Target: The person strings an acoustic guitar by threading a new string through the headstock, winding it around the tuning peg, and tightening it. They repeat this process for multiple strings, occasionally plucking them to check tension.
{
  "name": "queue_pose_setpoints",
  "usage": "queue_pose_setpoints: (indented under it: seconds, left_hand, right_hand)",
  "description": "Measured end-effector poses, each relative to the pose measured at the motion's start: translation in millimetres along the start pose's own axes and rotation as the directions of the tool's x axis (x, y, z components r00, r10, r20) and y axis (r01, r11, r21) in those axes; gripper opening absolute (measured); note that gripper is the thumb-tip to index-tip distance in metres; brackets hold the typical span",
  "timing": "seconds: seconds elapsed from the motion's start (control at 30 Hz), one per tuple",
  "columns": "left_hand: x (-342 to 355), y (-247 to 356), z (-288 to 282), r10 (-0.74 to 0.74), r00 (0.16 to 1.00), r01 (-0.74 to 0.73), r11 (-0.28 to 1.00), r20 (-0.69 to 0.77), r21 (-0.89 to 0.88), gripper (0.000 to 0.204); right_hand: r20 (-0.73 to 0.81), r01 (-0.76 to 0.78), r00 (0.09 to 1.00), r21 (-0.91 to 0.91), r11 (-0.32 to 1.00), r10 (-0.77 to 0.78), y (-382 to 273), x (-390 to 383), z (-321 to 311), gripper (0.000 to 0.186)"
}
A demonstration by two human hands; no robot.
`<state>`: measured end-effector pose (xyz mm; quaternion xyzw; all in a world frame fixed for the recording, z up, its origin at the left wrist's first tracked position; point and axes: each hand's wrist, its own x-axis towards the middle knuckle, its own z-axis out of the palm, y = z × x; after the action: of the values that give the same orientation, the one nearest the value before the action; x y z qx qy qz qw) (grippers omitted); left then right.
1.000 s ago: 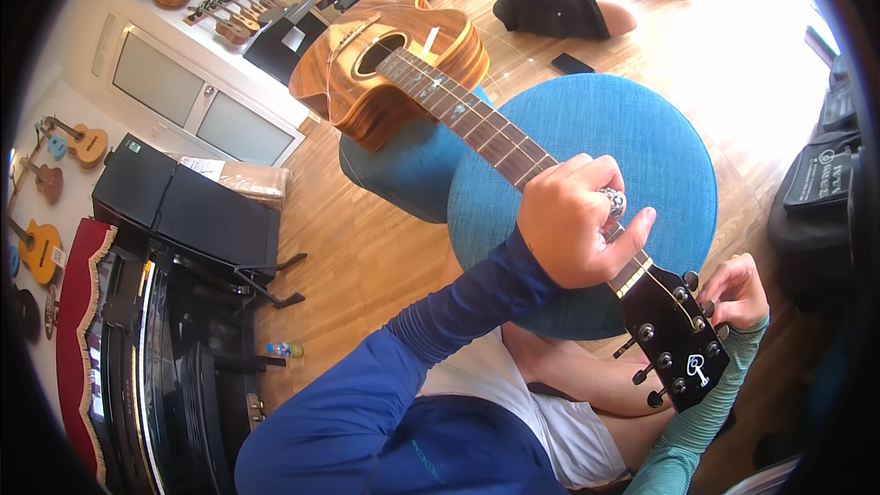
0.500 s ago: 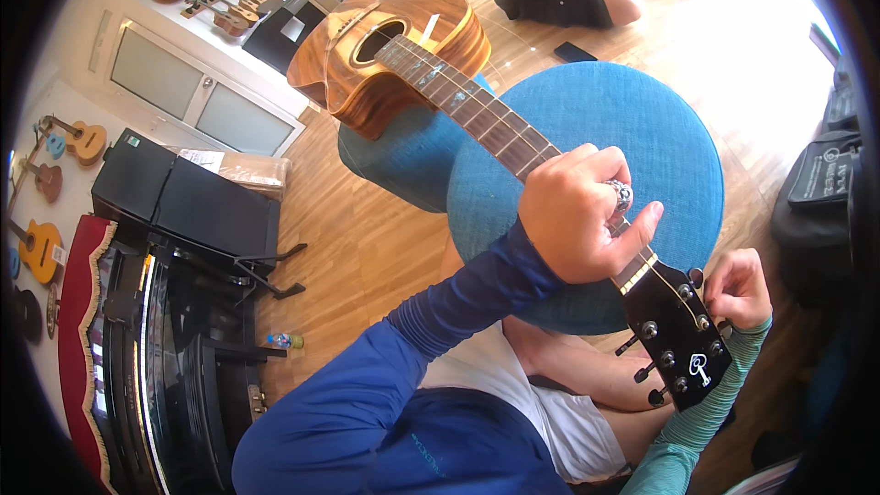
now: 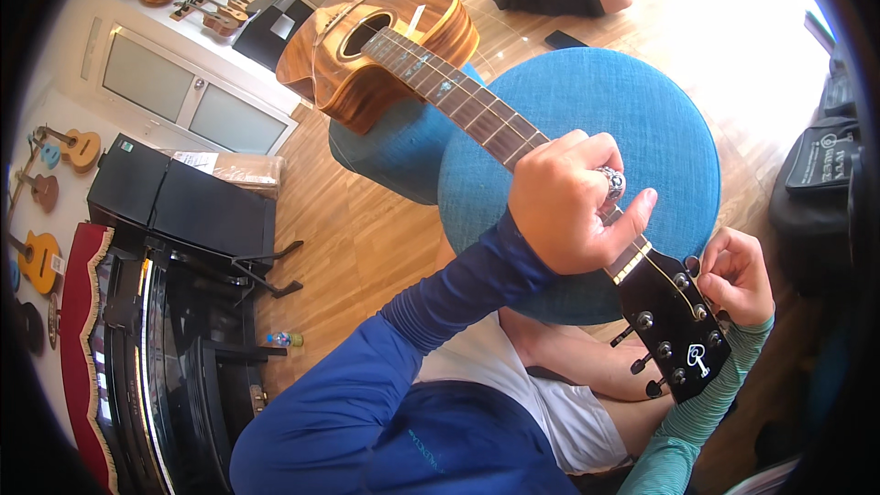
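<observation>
by the edge of the headstock (image 3: 674, 325) of the guitar (image 3: 477, 117), the right hand (image 3: 738, 277) bends its fingers, their grip on a peg (image 3: 692, 265) impossible to tell; the left hand (image 3: 566, 206) curls over the neck. the neck passes above a round blue stool (image 3: 632, 119), the body rests on a second blue seat (image 3: 394, 151), and leftward wooden floor (image 3: 348, 220) gives room toward the black piano (image 3: 171, 312)

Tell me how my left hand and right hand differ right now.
The left hand curls over the guitar's neck; the right hand is beside the headstock, at its tuning-peg edge.
The left hand wears a chunky silver ring; no ring shows on the right hand.
The left hand's sleeve is dark blue; the right hand's is striped green.
Both have bent fingers.
</observation>
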<state>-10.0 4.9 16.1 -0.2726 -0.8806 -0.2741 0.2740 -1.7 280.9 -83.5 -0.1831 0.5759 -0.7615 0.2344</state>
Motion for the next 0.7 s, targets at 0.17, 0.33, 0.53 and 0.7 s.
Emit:
queue_pose_setpoints:
  seconds: [0.17, 0.33, 0.53, 0.7]
  left_hand:
    - [8, 0, 10, 0.050, 0.999, -0.051, 0.999, 0.011, 0.012, 0.037]
    - [-6, -2, 16, -0.083, 0.994, 0.085, 0.996, 0.075, -0.025, 0.043]
    - [-3, 2, 20, -0.045, 0.997, 0.050, 0.995, 0.069, -0.085, 0.043]
    - [-3, -1, 19, -0.025, 0.997, 0.033, 0.992, 0.066, -0.120, 0.042]
  right_hand:
    - [0.174, 0.129, 0.976, -0.001, 0.992, -0.127, 35, -7, -54, 0.045]
    - [0.209, 0.018, 0.978, -0.127, 0.992, 0.009, 11, 1, -32, 0.026]
    - [0.094, 0.074, 0.993, -0.095, 0.993, -0.065, 0, -6, -11, 0.026]
    - [0.298, 0.149, 0.945, -0.017, 0.989, -0.137, 21, 2, -35, 0.034]
